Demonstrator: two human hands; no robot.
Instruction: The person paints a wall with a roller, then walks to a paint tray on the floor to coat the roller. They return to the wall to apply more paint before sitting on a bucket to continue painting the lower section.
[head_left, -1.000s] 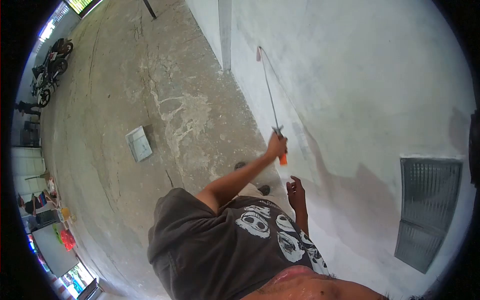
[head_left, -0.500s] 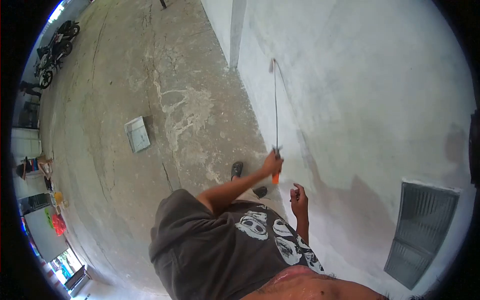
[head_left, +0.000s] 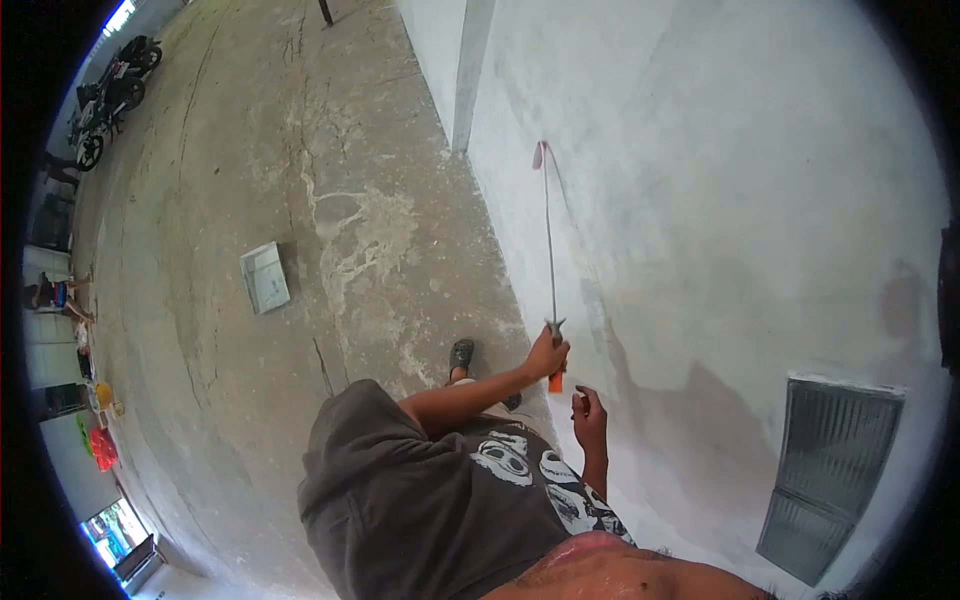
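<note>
My left hand (head_left: 546, 354) is closed around the orange handle of a paint roller (head_left: 550, 255) with a long thin metal rod. The roller head (head_left: 541, 155) rests against the white wall (head_left: 690, 250), low down near the corner. Close to the same wall, my right hand (head_left: 590, 412) is raised with its fingers loosely bent and apart, and I see nothing in it. A dark clog (head_left: 461, 354) is on one of my feet, and the other foot is partly hidden behind my arm.
A paint tray (head_left: 266, 278) lies on the cracked concrete floor (head_left: 220, 350). A glass-block window (head_left: 832, 470) is set in the wall at lower right. Motorbikes (head_left: 110, 95) stand at the far left. Below them a person (head_left: 57, 293) is seen beside various items.
The roller head has come slightly down along the wall, with my left hand lower too. My right hand has dropped a little and its fingers have loosened. The view has shifted slightly.
</note>
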